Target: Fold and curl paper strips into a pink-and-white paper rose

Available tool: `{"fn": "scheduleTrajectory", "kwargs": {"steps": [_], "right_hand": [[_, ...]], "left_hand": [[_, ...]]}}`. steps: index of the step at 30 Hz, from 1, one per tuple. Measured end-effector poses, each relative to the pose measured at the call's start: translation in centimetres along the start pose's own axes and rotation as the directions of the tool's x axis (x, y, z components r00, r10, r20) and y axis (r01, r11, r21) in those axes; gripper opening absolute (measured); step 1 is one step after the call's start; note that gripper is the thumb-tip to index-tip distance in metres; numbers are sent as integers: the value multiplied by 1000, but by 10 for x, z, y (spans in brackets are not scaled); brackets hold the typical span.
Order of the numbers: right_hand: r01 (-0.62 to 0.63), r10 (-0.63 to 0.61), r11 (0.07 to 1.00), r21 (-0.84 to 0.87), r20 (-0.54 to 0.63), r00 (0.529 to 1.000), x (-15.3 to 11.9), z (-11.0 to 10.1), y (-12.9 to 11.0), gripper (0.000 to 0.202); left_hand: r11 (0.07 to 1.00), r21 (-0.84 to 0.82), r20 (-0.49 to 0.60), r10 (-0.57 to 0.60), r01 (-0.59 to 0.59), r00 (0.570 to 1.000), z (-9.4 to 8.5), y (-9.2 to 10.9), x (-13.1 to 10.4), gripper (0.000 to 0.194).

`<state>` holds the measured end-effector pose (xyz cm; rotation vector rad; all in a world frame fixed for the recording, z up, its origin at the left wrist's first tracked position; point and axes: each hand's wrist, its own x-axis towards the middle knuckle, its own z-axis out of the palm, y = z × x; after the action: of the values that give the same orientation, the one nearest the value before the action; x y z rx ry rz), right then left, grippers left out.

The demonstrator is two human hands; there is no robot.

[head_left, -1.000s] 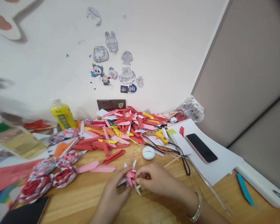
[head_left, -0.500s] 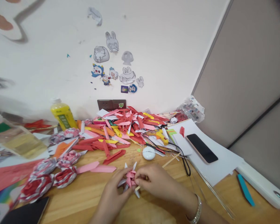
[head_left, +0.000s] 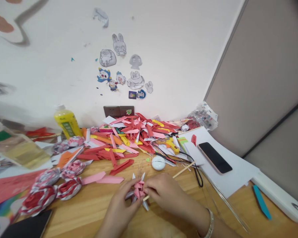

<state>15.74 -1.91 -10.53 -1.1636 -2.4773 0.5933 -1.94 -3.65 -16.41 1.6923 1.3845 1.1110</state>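
A pink and white folded paper flower point(head_left: 139, 189) is held between my two hands, low in the middle of the head view. My left hand point(head_left: 122, 201) grips its left side, fingers behind and thumb below. My right hand point(head_left: 164, 190) is closed at the flower's right side, its fingertips pinched against the paper. A thin wooden stick point(head_left: 183, 170) passes under my right hand, its near tip beside the flower's lower edge. White pointed strips stick out around the flower.
Behind my hands lies a pile of red, pink and yellow paper strips point(head_left: 131, 132). Finished paper flowers point(head_left: 69, 187) and bottles point(head_left: 67, 122) stand left. A glue gun point(head_left: 172, 145), white round object point(head_left: 158, 163) and phone point(head_left: 215, 157) lie to the right.
The stick's far end has shifted slightly up and to the right. My right hand has turned a little at the flower; my left hand is nearly unmoved.
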Motion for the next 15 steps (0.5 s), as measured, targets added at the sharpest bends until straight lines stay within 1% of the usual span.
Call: {"fn": "scheduleTrajectory", "kwargs": {"steps": [4, 8, 15], "right_hand": [[-12, 12, 999, -35, 12, 1000, 1, 0, 0, 20], [-30, 30, 999, -16, 19, 999, 2, 2, -1, 20], [-43, 43, 999, 17, 26, 999, 3, 5, 2, 18]], "left_hand": [[1000, -6, -12, 13, -13, 1000, -1, 3, 0, 36], [1000, -3, -21, 27, -27, 999, 0, 4, 0, 36], [999, 33, -11, 31, -31, 999, -1, -1, 0, 37]]}}
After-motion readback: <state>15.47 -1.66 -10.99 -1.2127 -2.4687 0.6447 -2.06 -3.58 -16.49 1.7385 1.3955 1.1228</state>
